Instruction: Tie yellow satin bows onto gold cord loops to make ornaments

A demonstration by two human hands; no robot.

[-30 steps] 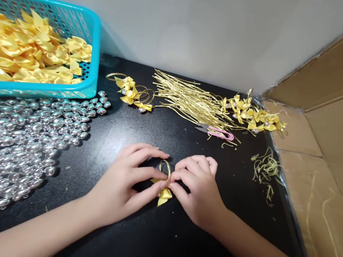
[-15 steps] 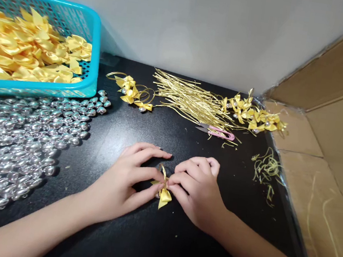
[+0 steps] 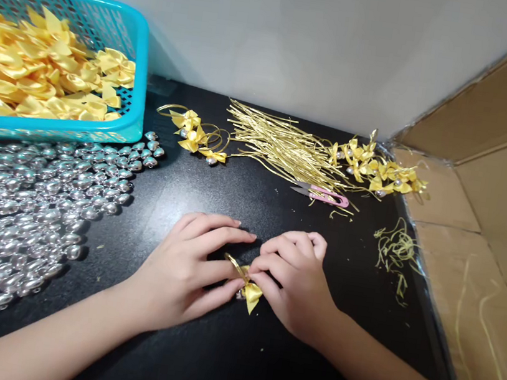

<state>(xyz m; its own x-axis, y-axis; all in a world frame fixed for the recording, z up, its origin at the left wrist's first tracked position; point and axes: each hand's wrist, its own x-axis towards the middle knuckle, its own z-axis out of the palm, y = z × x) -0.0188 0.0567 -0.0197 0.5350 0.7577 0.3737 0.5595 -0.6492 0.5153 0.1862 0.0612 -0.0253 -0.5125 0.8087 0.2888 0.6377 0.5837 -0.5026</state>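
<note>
Between your two hands, on the black table [image 3: 191, 364], lies a small yellow bow [image 3: 252, 298]. One ribbon end points near and a little right. Its gold loop [image 3: 234, 264] leans the other way, to the far left, by the first finger of your left hand [image 3: 190, 269]. So bow and loop make one slanted line, from near right to far left. A bit of a silver bead [image 3: 240, 294] peeks out by your left thumb.

Your left hand holds the bow with thumb and first finger close together; its other fingers reach out past the loop. Your right hand [image 3: 293, 277] makes a small pinch at the bow's right side, though the tips hide just which bit is between them. Both hands touch it, so neither one is nearer.

To the left is a big spread of silver beads [image 3: 17, 226]. To the right, string scraps [image 3: 396, 248] make a tangle. Farther off, pink scissors [image 3: 339, 199] lie by a pile of gold strings [image 3: 283, 144]. Far left, a blue basket [image 3: 142, 74] holds lots of loose bows [image 3: 38, 78]. Behind stands a pale wall [image 3: 279, 36].
</note>
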